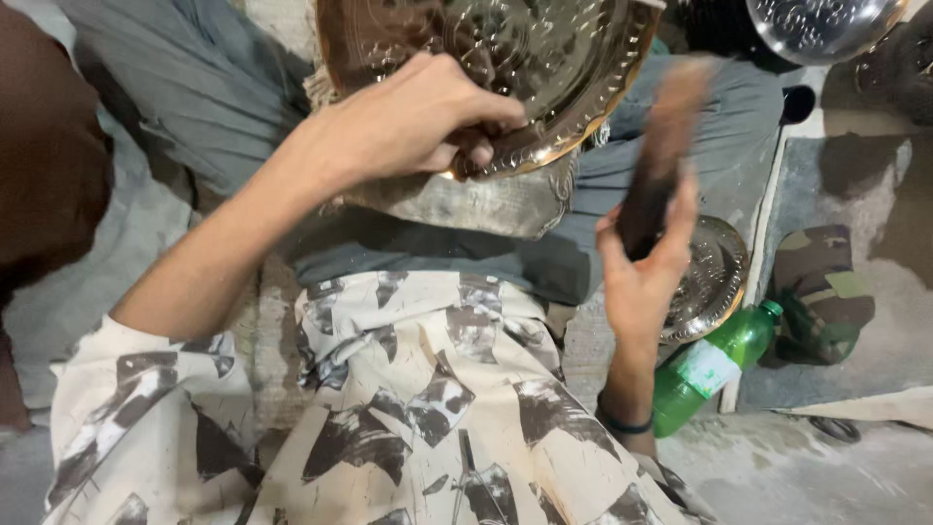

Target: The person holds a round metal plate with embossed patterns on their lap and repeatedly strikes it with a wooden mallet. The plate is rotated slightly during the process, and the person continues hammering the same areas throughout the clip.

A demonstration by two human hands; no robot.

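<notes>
Rough grey floor and pale cloth lie around a person who sits low, seen from the head camera looking down over a cream shirt with dark patches.

On the lap, over grey trousers, rests a round embossed brass plate, shining gold and tilted toward the body. The left hand lies on its lower rim. Its fingers are curled narrow and pressed against the plate's edge, and between them they seem to pinch something small; what it is I cannot tell. Just under these fingers, a duller silver metal piece sits below the plate.

The right hand is raised beside the plate, apart from it. Its fingers are closed around the lower end of a dark brown tool, long and blurred, which points up away from the fingertips toward the plate's right rim. A dark band goes around this wrist.

Behind the right fingers lies a smaller embossed silver plate. Near it, further right, a green plastic bottle lies on its side, and beyond that a camouflage cloth. At the top right corner another silver plate shows partly.
</notes>
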